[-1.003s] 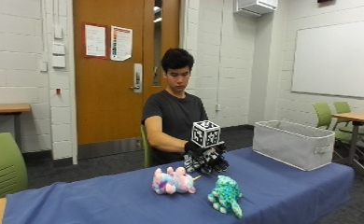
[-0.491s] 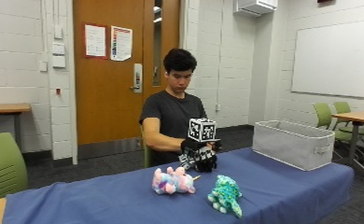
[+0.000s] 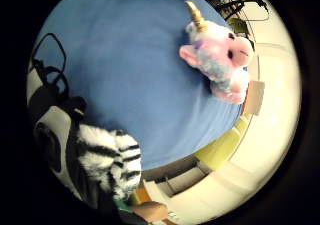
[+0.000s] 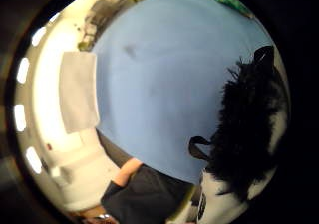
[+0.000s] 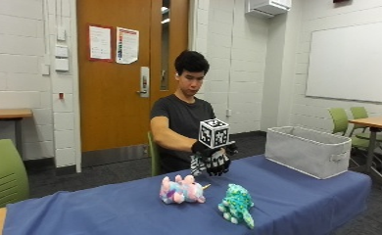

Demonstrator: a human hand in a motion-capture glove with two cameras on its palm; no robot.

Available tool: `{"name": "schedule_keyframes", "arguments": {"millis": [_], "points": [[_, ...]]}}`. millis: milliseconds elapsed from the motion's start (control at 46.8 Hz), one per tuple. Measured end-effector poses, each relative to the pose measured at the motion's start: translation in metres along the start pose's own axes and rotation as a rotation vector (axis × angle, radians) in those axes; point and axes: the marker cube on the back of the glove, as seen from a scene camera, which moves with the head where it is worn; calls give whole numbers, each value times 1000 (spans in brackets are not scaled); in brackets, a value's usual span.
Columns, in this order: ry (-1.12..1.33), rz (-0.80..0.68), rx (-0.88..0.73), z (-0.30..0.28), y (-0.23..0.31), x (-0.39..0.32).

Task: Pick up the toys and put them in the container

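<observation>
A black-and-white striped plush toy is held in the curled fingers of the gloved right hand, raised above the blue-clothed table near its far edge. A pink unicorn toy and a teal plush toy are seen lying just beside each other toward the table's near edge. The grey fabric container is set at the table's far corner, well apart from the hand.
</observation>
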Motion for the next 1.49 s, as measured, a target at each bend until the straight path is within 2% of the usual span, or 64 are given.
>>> {"name": "schedule_keyframes", "arguments": {"millis": [192, 448, 619, 726, 747, 833, 875, 939, 1046, 1153, 1217, 1324, 1388, 1494], "points": [[-43, 13, 85, -77, -14, -10], [-49, -103, 221, -186, -34, -100], [-29, -332, 289, -232, -26, -235], [44, -661, 316, -242, -19, -292], [48, -683, 321, -244, -20, -306], [14, -584, 315, -252, -21, -387], [77, -559, 330, -249, -27, -411], [169, -563, 351, -243, -44, -422], [-104, -679, 271, -238, -61, -438], [-82, -598, 257, -222, -70, -457], [-66, -526, 229, -217, -74, -461], [63, -572, 179, -203, -81, -445], [113, -541, 205, -203, -87, -430], [105, -614, 251, -212, -82, -413]]}}
